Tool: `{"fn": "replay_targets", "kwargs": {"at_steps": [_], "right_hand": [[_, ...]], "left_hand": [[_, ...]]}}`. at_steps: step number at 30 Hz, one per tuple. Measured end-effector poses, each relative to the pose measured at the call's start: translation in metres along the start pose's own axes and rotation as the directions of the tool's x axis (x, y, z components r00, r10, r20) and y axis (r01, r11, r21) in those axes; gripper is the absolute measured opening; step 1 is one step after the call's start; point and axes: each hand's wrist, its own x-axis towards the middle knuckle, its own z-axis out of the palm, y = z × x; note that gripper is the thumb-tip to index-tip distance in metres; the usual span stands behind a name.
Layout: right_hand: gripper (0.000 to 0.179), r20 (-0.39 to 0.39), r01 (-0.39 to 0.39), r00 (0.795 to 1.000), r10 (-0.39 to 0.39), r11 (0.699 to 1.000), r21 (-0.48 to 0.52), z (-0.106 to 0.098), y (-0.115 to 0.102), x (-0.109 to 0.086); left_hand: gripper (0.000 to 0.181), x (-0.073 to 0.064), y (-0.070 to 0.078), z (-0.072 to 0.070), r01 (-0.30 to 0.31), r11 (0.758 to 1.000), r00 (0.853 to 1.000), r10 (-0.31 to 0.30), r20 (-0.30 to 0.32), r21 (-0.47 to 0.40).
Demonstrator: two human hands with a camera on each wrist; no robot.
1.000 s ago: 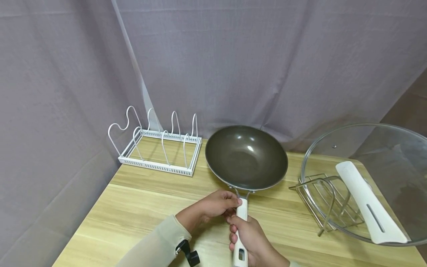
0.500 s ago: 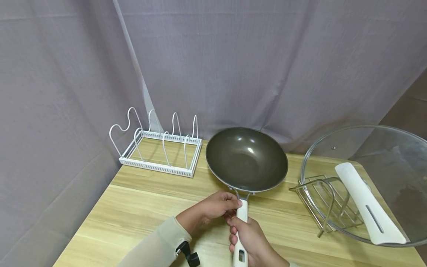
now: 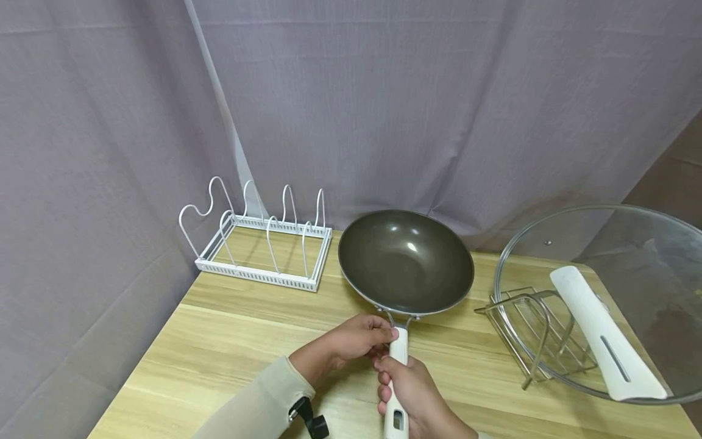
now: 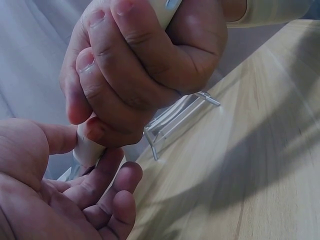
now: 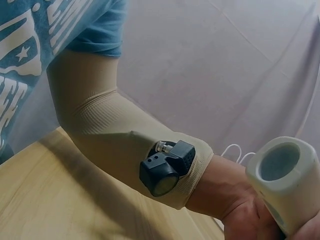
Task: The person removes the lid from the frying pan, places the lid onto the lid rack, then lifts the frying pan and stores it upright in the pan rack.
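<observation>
A dark wok (image 3: 406, 262) with a white handle (image 3: 400, 346) stands near the back of the table, its open side facing up. My left hand (image 3: 353, 338) pinches the handle's upper end close to the wok, thumb on top and fingers underneath. Lower down, my right hand (image 3: 411, 390) grips the same handle, with its fingers curled round it. In the left wrist view both hands are close together on the handle, and the right hand's curled fingers (image 4: 125, 75) show clearly. The handle's hollow end (image 5: 280, 162) sticks out in the right wrist view.
A white pan rack (image 3: 263, 277) with wire loops stands at the back left. At the right, a glass lid (image 3: 526, 228) with a long white handle (image 3: 606, 335) leans in a metal wire rack (image 3: 515, 341). Grey curtains (image 3: 351, 103) hang behind the wooden table (image 3: 208, 353).
</observation>
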Motion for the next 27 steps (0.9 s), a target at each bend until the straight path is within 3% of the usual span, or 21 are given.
{"fn": "replay_targets", "kwargs": {"at_steps": [27], "right_hand": [[0.018, 0.036, -0.015, 0.999, 0.013, 0.999, 0.035, -0.003, -0.011, -0.006]], "left_hand": [[0.024, -0.002, 0.008, 0.002, -0.011, 1.000, 1.000, 0.011, -0.012, -0.003]]}}
